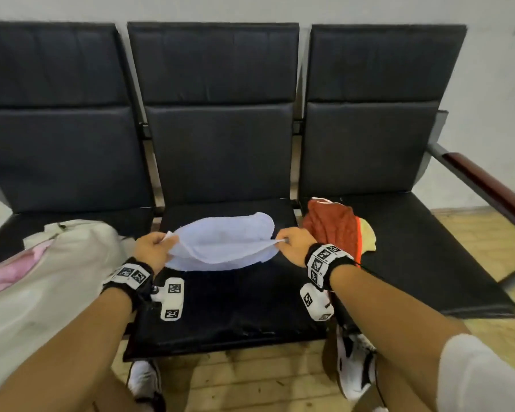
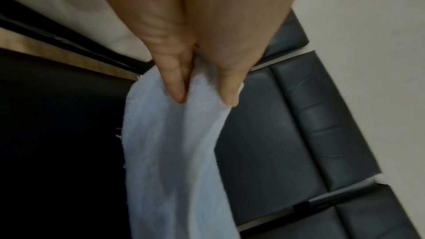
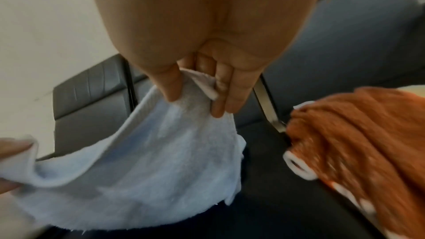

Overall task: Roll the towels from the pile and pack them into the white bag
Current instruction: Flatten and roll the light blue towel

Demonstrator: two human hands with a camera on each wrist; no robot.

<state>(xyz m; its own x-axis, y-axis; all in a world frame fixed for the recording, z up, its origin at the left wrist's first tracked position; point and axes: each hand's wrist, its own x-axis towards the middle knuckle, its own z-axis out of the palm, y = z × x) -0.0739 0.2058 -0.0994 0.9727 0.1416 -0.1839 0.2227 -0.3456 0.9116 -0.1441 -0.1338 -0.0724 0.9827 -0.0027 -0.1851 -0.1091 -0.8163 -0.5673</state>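
Head view, hands: the left hand point(image 1: 153, 250) pinches the left corner of a light blue towel point(image 1: 223, 242); the right hand point(image 1: 293, 244) pinches the right corner; the cloth sags between them over the middle seat point(image 1: 235, 307) of a row of black chairs.
Head view, white bag: the white bag point(image 1: 42, 278) lies on the left seat, just beside the left hand, with a pink cloth point(image 1: 9, 272) showing at its opening; its lower part is cut off by the frame edge and the left forearm.
Head view, pile: an orange towel point(image 1: 333, 227) lies on a yellow towel point(image 1: 367, 236) on the right seat, just beside the right hand; the wrist band hides the pile's near edge.
Head view, hard to tell: the fingertips are too small to make out.
Left wrist view, grip: the left hand point(image 2: 195, 52) has its thumb and fingers point(image 2: 174, 83) curled on the light blue towel point(image 2: 170, 161), which hangs down past the bottom edge.
Left wrist view, hidden: picture dim and blurred; neither pile nor right hand shows.
Right wrist view, grip: the right hand point(image 3: 207, 61) clamps a folded corner of the light blue towel point(image 3: 149, 152) between thumb and fingers point(image 3: 227, 101).
Right wrist view, extra: the orange towel point(image 3: 356, 143) shows a white hanging loop and white spots, blurred; the left hand point(image 3: 11, 161) is cut off at the left edge.
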